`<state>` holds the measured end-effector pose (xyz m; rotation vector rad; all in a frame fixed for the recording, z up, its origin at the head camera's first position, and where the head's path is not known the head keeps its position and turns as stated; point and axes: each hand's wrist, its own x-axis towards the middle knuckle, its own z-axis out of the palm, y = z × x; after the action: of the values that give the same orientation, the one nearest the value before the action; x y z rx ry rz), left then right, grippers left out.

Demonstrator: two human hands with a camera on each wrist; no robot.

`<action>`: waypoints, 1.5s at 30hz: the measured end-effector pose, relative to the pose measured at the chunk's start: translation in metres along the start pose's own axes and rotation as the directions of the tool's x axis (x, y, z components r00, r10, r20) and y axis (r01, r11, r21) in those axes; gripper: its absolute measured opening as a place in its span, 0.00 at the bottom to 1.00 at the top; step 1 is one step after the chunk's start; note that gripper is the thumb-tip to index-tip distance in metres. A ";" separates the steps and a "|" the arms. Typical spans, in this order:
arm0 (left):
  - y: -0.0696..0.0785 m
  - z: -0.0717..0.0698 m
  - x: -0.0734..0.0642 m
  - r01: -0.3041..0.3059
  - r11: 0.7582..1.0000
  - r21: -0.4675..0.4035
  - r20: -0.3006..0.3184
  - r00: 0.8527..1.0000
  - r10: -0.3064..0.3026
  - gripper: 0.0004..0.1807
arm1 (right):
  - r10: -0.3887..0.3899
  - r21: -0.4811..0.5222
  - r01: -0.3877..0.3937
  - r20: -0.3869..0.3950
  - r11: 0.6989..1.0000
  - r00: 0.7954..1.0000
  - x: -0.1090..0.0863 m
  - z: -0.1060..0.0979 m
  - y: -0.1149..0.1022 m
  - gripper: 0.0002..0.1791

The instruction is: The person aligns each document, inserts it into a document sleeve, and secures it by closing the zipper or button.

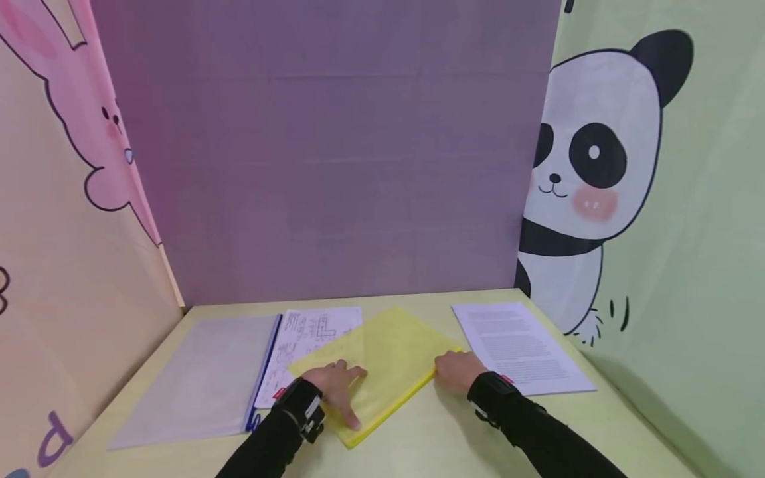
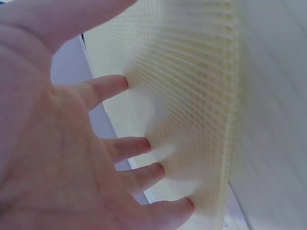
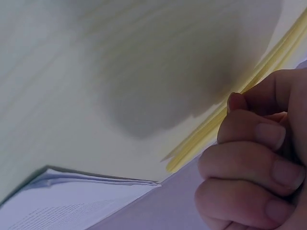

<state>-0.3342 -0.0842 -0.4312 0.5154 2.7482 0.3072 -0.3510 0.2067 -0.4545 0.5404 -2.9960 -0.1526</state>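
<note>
A translucent yellow mesh file pouch (image 1: pixel 399 352) lies at an angle in the middle of the table, its thick yellow edge facing the person. On its left part rests my left hand (image 1: pixel 336 386), fingers spread; in the left wrist view the fingertips (image 2: pixel 154 143) press into the fine mesh (image 2: pixel 192 86). My right hand (image 1: pixel 459 372) is at the pouch's right corner. There the thumb and index finger pinch the yellow edge (image 3: pixel 201 136), seen in the right wrist view with the other fingers curled in. Whatever lies inside the pouch cannot be made out.
Left on the table lies a clear file pouch (image 1: pixel 197 378) with a blue zip edge (image 1: pixel 263 375). Beside it a sheet with drawings (image 1: pixel 311 332) is partly covered by the yellow pouch. A stack of printed paper (image 1: pixel 520 345) lies right. Purple cloth (image 1: pixel 346 153) hangs behind.
</note>
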 end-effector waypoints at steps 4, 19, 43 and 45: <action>-0.003 0.002 0.000 -0.010 1.000 0.008 0.001 1.000 0.010 0.54 | -0.004 -0.004 0.004 -0.005 1.000 1.000 0.000 0.000 0.002 0.12; -0.004 0.000 -0.005 -0.045 0.999 0.013 -0.009 0.999 0.045 0.54 | 0.020 0.009 -0.020 0.000 1.000 1.000 0.001 0.001 0.020 0.12; -0.004 -0.001 -0.010 -0.060 0.998 -0.011 -0.005 0.998 0.059 0.55 | 0.080 0.035 -0.081 0.049 0.996 0.996 -0.003 -0.007 0.036 0.11; -0.003 -0.001 -0.011 -0.061 0.998 0.000 -0.004 0.998 0.061 0.55 | 0.088 0.052 -0.091 0.062 0.994 0.994 -0.002 -0.009 0.036 0.11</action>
<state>-0.3263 -0.0913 -0.4278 0.5999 2.7404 0.3238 -0.3608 0.2406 -0.4417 0.4127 -3.0833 -0.0811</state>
